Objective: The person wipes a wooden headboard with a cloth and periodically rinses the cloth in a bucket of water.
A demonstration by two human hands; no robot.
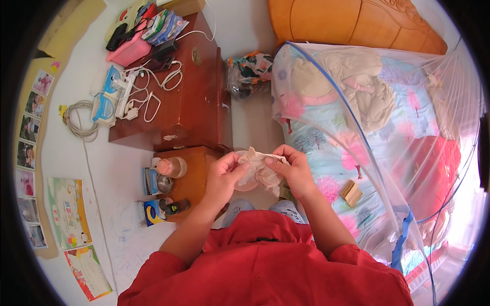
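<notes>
A crumpled, cream-coloured piece of thin cloth or tissue (264, 166) hangs between my two hands, in front of my body. My left hand (229, 170) pinches its left side between thumb and fingers. On the other side, my right hand (293, 168) grips the upper right edge, thumb on top. The lower right part droops in loose folds. Beneath it, a pale translucent round container (245, 186) shows partly below my left fingers; the cloth and hand hide the rest.
At left stand a red-brown wooden cabinet (191, 103) with cables and a pink basket (132, 51), and a lower cabinet (195, 183) holding jars and boxes. To the right is a bed (325, 141) under a mosquito net with a blue-edged frame (337, 88); a small wooden block (350, 193) lies there.
</notes>
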